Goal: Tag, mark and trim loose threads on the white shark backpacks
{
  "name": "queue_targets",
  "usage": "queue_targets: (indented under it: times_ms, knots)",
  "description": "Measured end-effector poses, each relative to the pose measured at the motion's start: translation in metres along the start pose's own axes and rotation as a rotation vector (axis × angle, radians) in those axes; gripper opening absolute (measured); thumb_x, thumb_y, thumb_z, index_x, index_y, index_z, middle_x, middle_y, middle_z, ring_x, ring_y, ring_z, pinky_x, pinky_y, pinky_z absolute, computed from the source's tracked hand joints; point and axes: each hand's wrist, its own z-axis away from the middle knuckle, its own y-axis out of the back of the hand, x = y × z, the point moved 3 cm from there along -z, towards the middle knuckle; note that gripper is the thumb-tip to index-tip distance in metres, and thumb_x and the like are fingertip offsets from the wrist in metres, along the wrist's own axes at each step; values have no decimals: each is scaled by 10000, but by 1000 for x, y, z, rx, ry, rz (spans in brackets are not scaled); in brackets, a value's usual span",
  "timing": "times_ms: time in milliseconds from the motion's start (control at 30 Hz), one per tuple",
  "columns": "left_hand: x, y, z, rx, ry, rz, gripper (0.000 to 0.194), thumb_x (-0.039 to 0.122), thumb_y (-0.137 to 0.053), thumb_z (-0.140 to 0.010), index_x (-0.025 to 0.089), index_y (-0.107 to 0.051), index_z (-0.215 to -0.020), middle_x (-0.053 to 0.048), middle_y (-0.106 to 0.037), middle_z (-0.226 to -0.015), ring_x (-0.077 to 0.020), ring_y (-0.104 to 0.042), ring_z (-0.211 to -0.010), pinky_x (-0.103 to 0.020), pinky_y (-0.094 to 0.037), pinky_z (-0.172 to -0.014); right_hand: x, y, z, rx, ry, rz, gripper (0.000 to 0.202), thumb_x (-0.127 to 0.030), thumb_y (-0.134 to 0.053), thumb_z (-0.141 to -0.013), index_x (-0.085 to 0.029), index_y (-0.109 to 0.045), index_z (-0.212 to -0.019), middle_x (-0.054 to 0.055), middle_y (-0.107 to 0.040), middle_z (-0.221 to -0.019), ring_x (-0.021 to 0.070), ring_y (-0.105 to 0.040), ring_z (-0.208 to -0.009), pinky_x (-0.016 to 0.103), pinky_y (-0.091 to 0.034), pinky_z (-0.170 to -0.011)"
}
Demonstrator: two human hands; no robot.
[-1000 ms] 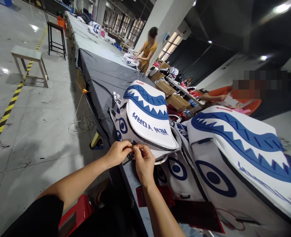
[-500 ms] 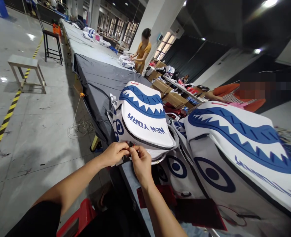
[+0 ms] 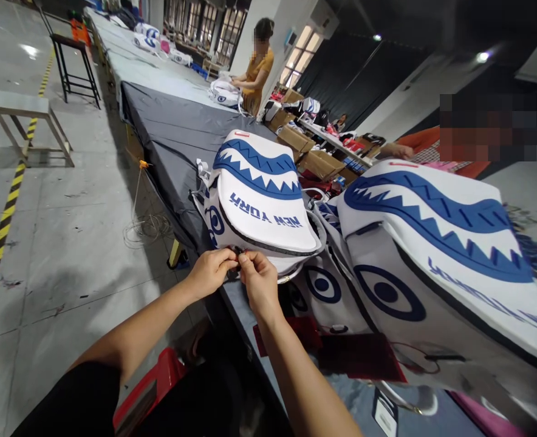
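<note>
A white backpack (image 3: pixel 268 209) with blue wavy bands, white teeth and "NEW YORK" lettering lies on the table in front of me. At its lower near corner my left hand (image 3: pixel 211 272) pinches a small dark piece (image 3: pixel 236 250). Pressed close beside it, my right hand (image 3: pixel 260 282) has thumb and fingertips closed at the same spot. The fingers cover most of what they hold, so its kind cannot be made out. Right of this bag stands a larger-looking white backpack (image 3: pixel 432 212) of the same pattern, with a blue eye print on its side.
Dark red translucent sheets (image 3: pixel 359 355) and a tag (image 3: pixel 386 416) lie near the right-hand bags. The long table (image 3: pixel 168 130) runs away from me. A person in yellow (image 3: pixel 257 70) handles a bag across it. A red stool (image 3: pixel 152 388) is below; a wooden stool (image 3: pixel 22 109) stands left.
The view has shifted, bringing the table's near part with the tag into sight. Both hands keep their pinch at the bag's corner, nearly unchanged.
</note>
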Motion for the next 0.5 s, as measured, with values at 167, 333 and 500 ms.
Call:
queue_targets:
  times_ms: [167, 333, 500]
  knots:
    - [-4, 0, 4, 108, -28, -7, 54, 173, -614, -853, 191, -653, -821, 3, -673, -761, -116, -601, -678, -226, -443, -648, -2, 3, 6, 42, 116, 118, 237, -409, -598, -815, -193, -583, -718, 2, -581, -692, 148, -510, -683, 288, -434, -675]
    - [0, -3, 4, 147, -117, -92, 129, 210, -573, -913, 187, -640, -806, -10, -658, -764, -126, -596, -719, -238, -443, -691, 4, 5, 2, 21, 76, 51, 248, -429, -619, -818, -192, -579, -757, -12, -538, -666, 134, -481, -659, 256, -403, -604]
    - [2, -7, 0, 96, -106, -72, 159, 186, -524, -931, 182, -632, -814, -6, -648, -747, -127, -593, -708, -234, -431, -680, 6, 6, -1, -20, -22, -58, 293, -473, -661, -773, -207, -540, -751, -73, -429, -543, 86, -343, -485, 229, -293, -469]
